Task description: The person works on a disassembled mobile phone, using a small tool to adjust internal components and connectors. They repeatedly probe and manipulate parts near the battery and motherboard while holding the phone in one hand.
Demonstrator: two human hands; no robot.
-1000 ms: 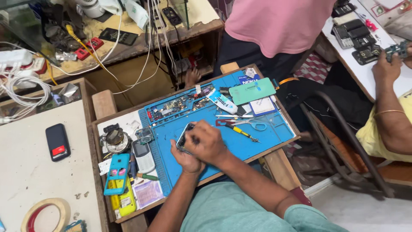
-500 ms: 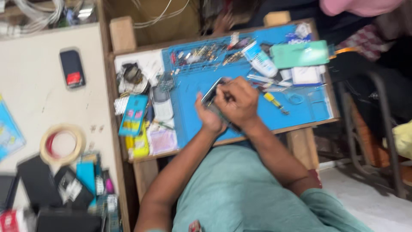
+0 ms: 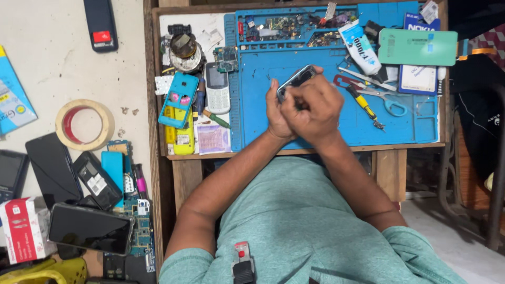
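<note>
Both hands are clamped on the small phone (image 3: pixel 295 80), held above the blue mat (image 3: pixel 326 126). Left hand (image 3: pixel 276 113) grips its lower end and right hand (image 3: pixel 310 108) wraps over it (fingers hide the middle), long axis tilting up-right, away from the body.

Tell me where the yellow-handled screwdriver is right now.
In the head view, the yellow-handled screwdriver lies on the blue work mat, just right of the right hand, beside the blue-handled scissors.
</note>
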